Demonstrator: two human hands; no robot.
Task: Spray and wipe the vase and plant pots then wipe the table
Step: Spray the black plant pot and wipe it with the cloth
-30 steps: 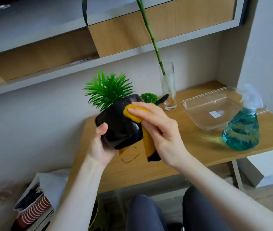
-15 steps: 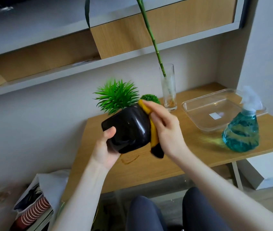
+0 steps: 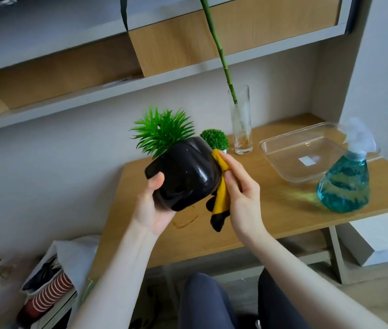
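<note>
Though partly hidden, cloth (image 3: 221, 186) between pot (image 3: 186, 172) and right hand (image 3: 240, 193).

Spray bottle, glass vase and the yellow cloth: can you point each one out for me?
Spray bottle (image 3: 343, 186): head view, on its blue-filled body.
Vase (image 3: 241, 129): head view, on its clear glass wall.
Cloth (image 3: 221, 198): head view, on the yellow part hanging below the pot.

A home room: wooden side table (image 3: 271, 210) under wall shelves (image 3: 141, 74), with a glass vase (image 3: 241, 129) and small potted plants (image 3: 214, 140).
</note>
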